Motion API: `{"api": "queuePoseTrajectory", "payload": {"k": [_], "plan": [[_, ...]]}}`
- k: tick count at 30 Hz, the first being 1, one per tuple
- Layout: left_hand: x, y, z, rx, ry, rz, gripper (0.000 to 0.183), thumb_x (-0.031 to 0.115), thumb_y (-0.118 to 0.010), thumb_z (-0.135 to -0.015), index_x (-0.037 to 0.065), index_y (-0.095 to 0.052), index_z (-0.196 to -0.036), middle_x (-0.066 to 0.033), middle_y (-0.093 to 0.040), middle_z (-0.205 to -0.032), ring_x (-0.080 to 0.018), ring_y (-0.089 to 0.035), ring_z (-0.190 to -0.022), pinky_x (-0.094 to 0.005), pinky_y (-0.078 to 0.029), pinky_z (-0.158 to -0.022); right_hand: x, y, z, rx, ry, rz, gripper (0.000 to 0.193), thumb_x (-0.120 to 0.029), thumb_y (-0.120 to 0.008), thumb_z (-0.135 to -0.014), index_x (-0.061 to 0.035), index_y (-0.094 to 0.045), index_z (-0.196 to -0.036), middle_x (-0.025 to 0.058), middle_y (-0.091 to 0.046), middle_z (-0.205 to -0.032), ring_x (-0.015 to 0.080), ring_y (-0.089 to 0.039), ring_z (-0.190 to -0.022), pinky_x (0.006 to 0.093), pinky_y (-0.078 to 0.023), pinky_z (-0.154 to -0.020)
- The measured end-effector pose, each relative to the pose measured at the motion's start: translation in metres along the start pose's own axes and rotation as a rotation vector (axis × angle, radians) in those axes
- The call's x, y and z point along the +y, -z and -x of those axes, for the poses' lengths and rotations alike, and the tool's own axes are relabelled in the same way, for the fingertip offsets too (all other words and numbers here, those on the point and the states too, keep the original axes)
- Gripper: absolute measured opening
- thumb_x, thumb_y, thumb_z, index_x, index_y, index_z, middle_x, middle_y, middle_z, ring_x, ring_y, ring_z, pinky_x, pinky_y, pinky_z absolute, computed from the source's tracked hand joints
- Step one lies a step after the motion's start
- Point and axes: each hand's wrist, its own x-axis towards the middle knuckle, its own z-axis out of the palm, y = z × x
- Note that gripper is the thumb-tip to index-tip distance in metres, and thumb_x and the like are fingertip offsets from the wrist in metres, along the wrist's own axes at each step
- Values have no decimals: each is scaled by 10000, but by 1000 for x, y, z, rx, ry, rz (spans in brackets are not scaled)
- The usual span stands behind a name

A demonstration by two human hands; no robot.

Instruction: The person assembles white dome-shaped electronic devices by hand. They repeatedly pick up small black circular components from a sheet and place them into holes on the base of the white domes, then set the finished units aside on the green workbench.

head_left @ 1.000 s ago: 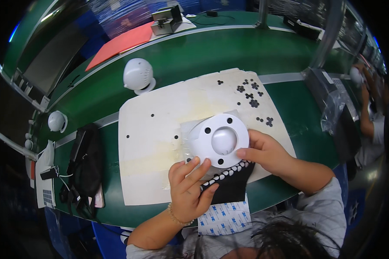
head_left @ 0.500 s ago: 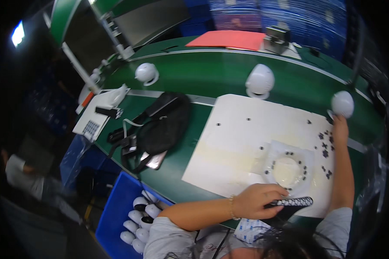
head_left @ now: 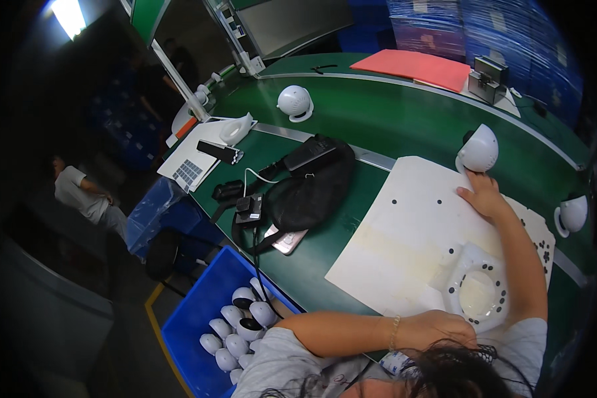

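My right hand [head_left: 485, 197] reaches over the white sheet, fingers stretched and thumb apart, its fingertips against the base of a white dome-shaped camera [head_left: 481, 150] on the green belt. Close to my body, my left hand [head_left: 441, 330] is closed. Hair hides most of the black strip with a white pattern that it holds. Between my arms, a white ring-shaped part [head_left: 456, 290] with black round pads around its opening lies on the white sheet [head_left: 378, 265]. Several loose black pads [head_left: 542, 247] are scattered along the sheet's right side, beyond my right forearm.
More white cameras stand on the belt, one far left [head_left: 295, 101] and one at right [head_left: 574, 215]. A black bag [head_left: 315, 192] with cables and a phone [head_left: 286, 241] lies left of the sheet. A blue bin [head_left: 179, 318] at lower left holds several white cameras. Someone [head_left: 86, 192] is at far left.
My right hand has left the rightmost camera and moved left to the middle one. My left hand stays low, its strip now mostly covered. The whole view has swung left.
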Motion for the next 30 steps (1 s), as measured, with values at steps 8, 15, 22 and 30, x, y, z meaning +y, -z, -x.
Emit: {"api": "queuePoseTrajectory", "payload": {"k": [8,15,22,30], "plan": [[8,13,-14,-32,-167,-148,440,4,-557,-588,68,-595,-1022,-54,-577,-870,-243,-509,-733,-329,-444,-603,61,25,13,617,20,-221,213,-180,-605,-770,3,-576,-874,112,-551,-779,280,-531,-766,338,-418,-718],[17,17,-12,-61,-85,-193,552,52,-599,-528,68,-575,-1079,-63,-548,-735,-253,-493,-640,-335,-427,-583,15,105,130,377,-269,-1313,206,-221,-547,-849,-18,-538,-884,36,-552,-673,73,-505,-631,200,-378,-562],[24,14,-24,7,108,-167,402,60,-654,-631,49,-606,-1030,-77,-557,-691,-214,-504,-584,-301,-418,-551,-28,100,208,117,-408,-1443,232,-208,-519,-867,-17,-486,-994,26,-563,-673,80,-520,-552,192,-422,-531],[37,15,-21,274,488,63,258,26,-668,-713,-4,-617,-964,-121,-628,-856,-140,-583,-743,-252,-460,-677,-26,110,263,471,30,-521,542,-233,-692,-718,-7,-428,-1134,139,-521,-1030,242,-526,-956,351,-421,-780]]}}
